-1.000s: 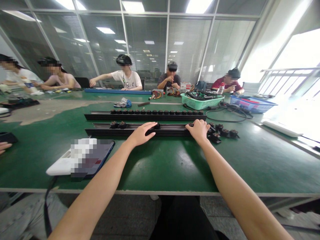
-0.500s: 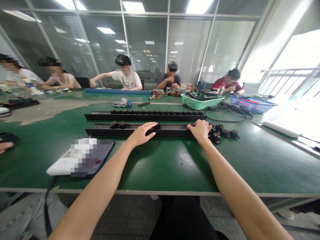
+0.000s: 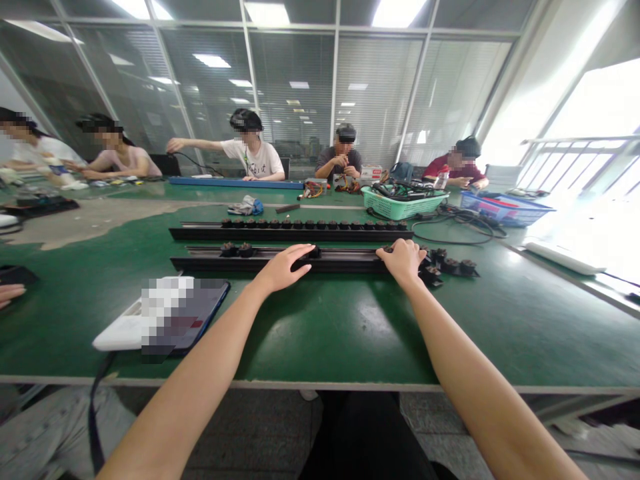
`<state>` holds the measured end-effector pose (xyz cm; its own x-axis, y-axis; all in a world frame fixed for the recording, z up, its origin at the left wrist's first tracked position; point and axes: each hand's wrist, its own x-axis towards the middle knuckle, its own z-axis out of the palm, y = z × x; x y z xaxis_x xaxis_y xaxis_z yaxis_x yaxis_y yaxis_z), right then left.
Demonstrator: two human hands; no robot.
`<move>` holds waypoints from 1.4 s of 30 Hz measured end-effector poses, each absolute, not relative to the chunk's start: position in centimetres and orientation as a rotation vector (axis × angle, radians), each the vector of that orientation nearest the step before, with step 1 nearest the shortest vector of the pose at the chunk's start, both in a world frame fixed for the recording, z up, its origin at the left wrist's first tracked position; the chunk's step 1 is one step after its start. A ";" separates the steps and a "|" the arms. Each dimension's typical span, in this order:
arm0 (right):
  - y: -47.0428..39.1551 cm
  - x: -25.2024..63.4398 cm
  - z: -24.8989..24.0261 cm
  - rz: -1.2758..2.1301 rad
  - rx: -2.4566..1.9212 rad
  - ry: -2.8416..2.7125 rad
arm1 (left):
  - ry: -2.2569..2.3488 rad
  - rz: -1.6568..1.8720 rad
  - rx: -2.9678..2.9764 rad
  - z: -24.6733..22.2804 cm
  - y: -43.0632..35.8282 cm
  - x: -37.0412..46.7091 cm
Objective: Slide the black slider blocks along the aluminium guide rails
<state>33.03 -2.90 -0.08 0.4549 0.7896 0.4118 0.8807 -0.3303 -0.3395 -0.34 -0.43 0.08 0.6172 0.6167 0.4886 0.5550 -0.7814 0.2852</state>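
Note:
A long black rail lies crosswise in front of me, with two round-topped black modules near its left end. My left hand is at the middle of this rail, thumb and fingers apart. A single black module stands beside its fingertips; contact is unclear. Over the rail's right end, my right hand is closed on a dark module, mostly hidden by the fingers. Several loose black modules lie just to the right. Behind is a second black rail carrying a row of similar modules.
A phone and a white device lie at the left front. Further back are a green basket of cables, a blue basket, a crumpled cloth and a blue bar. Several co-workers sit around the table.
My right hand has shifted very slightly right. My left hand stays in place. Across the table, a co-worker's outstretched arm has risen with a dark cable hanging from the hand.

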 end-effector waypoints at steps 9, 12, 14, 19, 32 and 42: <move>-2.9 33.1 -0.1 -0.234 -2.193 -1.378 | 0.989 0.888 2.722 0.0 -0.3 -0.4; -2.9 33.1 -0.1 -0.234 -2.198 -1.375 | 0.993 0.885 2.721 0.0 -0.3 -0.4; -2.9 33.2 -0.1 -0.231 -2.203 -1.373 | 0.993 0.884 2.723 0.0 -0.3 -0.4; -2.8 33.4 0.0 -0.219 -2.223 -1.376 | 0.989 0.890 2.726 0.0 -0.3 -0.4; -2.8 34.0 -0.1 -0.245 -2.236 -1.326 | 0.997 0.883 2.719 0.1 -0.5 -0.3; -2.8 34.8 -0.2 -0.240 -2.249 -1.276 | 1.001 0.877 2.727 0.2 -0.5 -0.3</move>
